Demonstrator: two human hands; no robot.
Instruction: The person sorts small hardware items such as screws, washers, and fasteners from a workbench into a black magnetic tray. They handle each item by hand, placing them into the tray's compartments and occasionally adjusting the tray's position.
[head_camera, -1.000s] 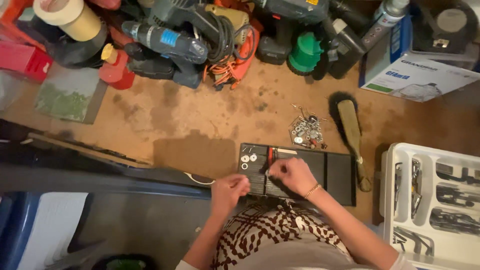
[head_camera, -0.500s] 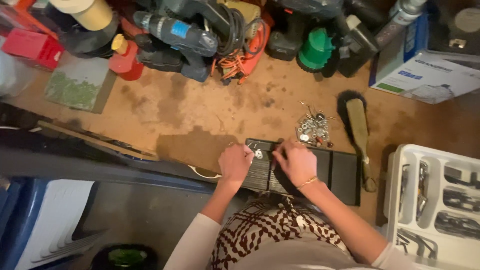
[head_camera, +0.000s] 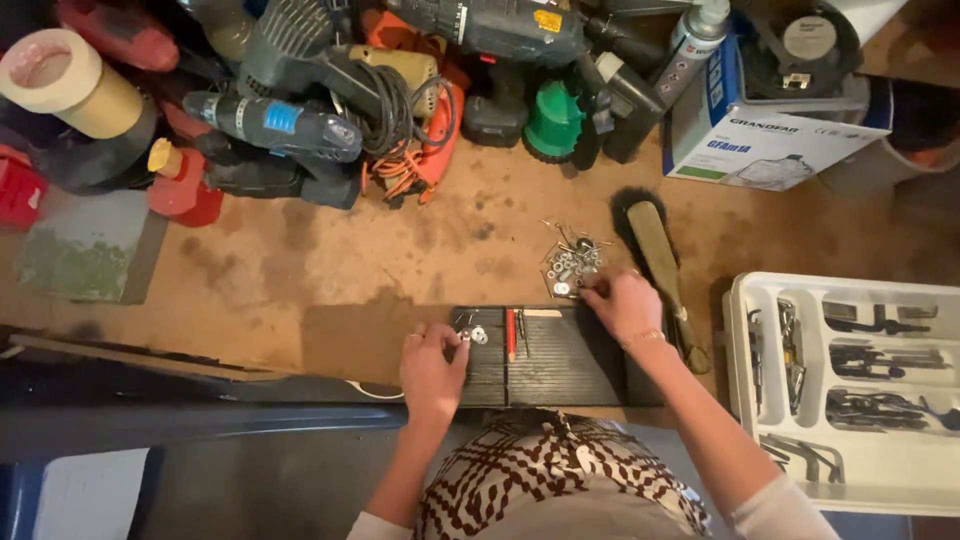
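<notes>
Right hand (head_camera: 625, 303), frame centre-right, fingers pinched into loose hardware pile (head_camera: 570, 262) on desk (head_camera: 330, 260); grasp content unclear. Left hand (head_camera: 432, 362) curled at washers (head_camera: 477, 335) in black tray (head_camera: 560, 355). Judged: small, light, rigid, slippery; fingertip pinch, one piece each.

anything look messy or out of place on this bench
Yes: a loose heap of small metal washers and screws lies straight on the stained brown benchtop, outside the black divided tray. The right hand reaches into it; the left hand rests at the tray's washers.
</notes>
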